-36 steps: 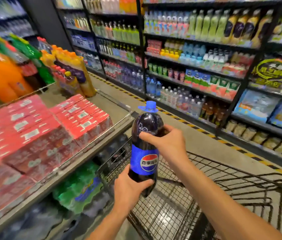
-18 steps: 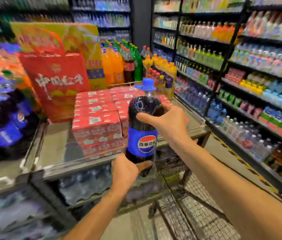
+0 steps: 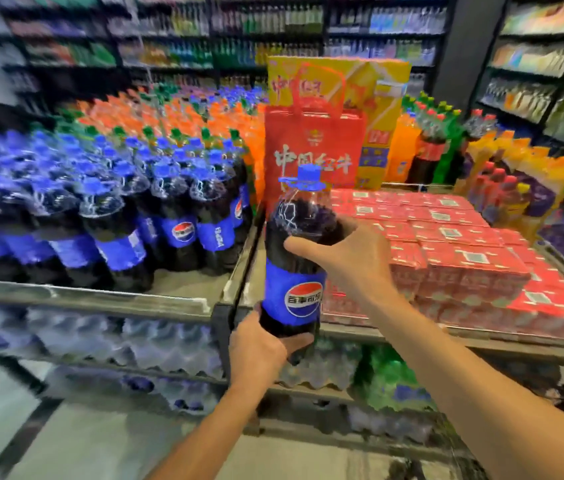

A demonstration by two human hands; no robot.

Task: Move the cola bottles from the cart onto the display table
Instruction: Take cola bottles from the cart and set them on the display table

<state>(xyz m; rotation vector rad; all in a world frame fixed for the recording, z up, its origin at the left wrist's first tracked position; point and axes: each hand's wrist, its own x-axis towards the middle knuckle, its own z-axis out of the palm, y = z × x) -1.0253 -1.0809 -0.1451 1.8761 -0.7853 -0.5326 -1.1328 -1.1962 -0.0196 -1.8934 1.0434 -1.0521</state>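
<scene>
I hold one large cola bottle (image 3: 292, 268) upright in front of me; it has a blue cap, a blue label and dark liquid. My left hand (image 3: 260, 351) cups its base from below. My right hand (image 3: 350, 261) wraps its upper body from the right. The bottle hangs in front of the seam between two display tables. On the left display table (image 3: 107, 296) stand several matching cola bottles (image 3: 183, 223) in rows, with a bare strip of tabletop in front of them. The cart is out of view.
Red shrink-wrapped can packs (image 3: 464, 258) cover the right table. A red gift bag (image 3: 311, 154) and a yellow box (image 3: 374, 98) stand behind the bottle. Orange and green soda bottles (image 3: 169, 116) fill the back. Wrapped water packs (image 3: 135, 341) sit under the tables. Shelves line the aisle.
My view has swung left from the cart to the display tables. Both hands have carried the bottle along, keeping the same grip, and the rows of cola bottles have come into sight.
</scene>
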